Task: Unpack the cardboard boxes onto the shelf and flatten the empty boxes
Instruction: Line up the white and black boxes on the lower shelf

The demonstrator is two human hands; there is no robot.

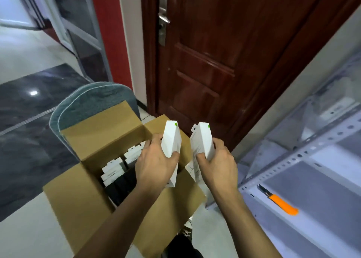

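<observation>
An open cardboard box [78, 195] stands on the floor with its flaps spread, and several small white and black packs [115, 170] stand upright inside. My left hand [156, 164] grips a white product pack [172, 138] above the box. Just to its right, my right hand [218, 164] grips a stack of white packs [202, 140], held over the box's right flap. Both packs have a small green mark at the top corner. The grey metal shelf [304, 160] is at the right.
An orange-handled utility knife [281, 203] lies on the shelf's lower board. A dark red wooden door [224, 62] is straight ahead. Grey-green mats [93, 99] lean behind the box. My shoe [185, 232] is on the white floor beside the box.
</observation>
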